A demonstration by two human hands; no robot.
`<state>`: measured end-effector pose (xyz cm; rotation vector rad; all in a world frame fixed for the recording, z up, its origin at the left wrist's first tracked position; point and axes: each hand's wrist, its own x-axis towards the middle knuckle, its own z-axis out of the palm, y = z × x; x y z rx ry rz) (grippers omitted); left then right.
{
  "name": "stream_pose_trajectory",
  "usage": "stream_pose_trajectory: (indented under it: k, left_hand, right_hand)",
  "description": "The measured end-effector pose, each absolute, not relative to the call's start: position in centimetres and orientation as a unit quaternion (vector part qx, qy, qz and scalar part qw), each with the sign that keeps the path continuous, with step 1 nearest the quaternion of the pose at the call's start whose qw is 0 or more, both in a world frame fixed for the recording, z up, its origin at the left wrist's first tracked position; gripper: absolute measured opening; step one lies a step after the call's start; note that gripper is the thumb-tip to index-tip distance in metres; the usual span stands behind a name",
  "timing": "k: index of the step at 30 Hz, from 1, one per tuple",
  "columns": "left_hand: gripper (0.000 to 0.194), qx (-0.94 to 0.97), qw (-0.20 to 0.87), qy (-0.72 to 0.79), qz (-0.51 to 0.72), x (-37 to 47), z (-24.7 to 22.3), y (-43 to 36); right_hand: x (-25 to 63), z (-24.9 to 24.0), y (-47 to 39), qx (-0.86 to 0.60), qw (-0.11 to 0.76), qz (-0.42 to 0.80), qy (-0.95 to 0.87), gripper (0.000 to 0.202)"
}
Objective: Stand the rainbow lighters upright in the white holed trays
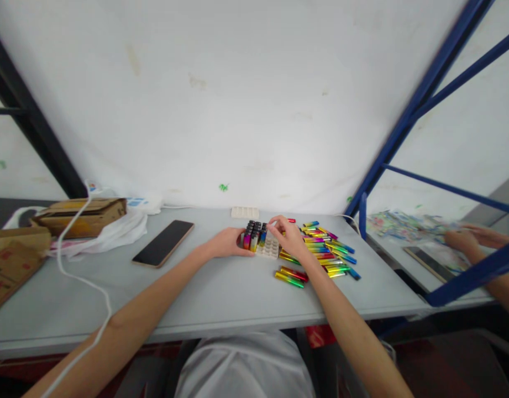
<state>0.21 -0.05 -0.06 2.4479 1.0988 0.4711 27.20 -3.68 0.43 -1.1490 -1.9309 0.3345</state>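
A small white gridded holder [267, 249] rests on the table, its left part filled with slim shiny tubes [254, 239] standing upright with black tops. My left hand [229, 242] is wrapped round the left side of this group, thumb in front and fingers mostly hidden behind. At the right of the standing tubes, my right hand [288, 236] has thumb and forefinger pinched at the black top of a blue tube [263, 237]. Empty sockets show in the holder's right part. A loose pile of metallic multicoloured tubes [326, 251] lies right of my right hand.
Behind the holder lies another white gridded piece [245, 212]. A phone [163, 244] is on the left, with cardboard boxes [82, 215], a plastic bag [130, 229] and a white cable [88, 284]. Past the blue frame [407, 119], another person's hands [463, 240] work.
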Motion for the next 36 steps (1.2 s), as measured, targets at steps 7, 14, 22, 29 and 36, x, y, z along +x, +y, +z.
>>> stream_pose_trajectory:
  k: [7, 14, 22, 29, 36]
  left_hand:
    - [0.068, 0.879, 0.193, 0.404, 0.163, 0.2, -0.1, 0.0]
    - [0.066, 0.882, 0.19, 0.401, 0.16, 0.2, -0.1, 0.1]
    - [0.063, 0.878, 0.199, 0.401, 0.169, 0.2, -0.3, 0.2]
    - [0.066, 0.885, 0.197, 0.39, 0.162, 0.2, -0.4, 0.3]
    - [0.068, 0.881, 0.201, 0.394, 0.167, 0.1, -0.2, 0.1]
  right_hand:
    - [31.8, -1.5, -0.6, -0.583, 0.351, -0.029, -0.732, 0.03]
    - [33.6, -2.5, 0.7, -0.633, 0.204, -0.004, -0.747, 0.043]
    - [33.0, -2.4, 1.9, -0.652, 0.147, -0.024, -0.744, 0.045]
    - [33.6, -2.7, 2.0, -0.671, 0.116, -0.026, -0.732, 0.043]
    - [33.7, -2.4, 1.7, -0.668, 0.142, -0.028, -0.73, 0.036]
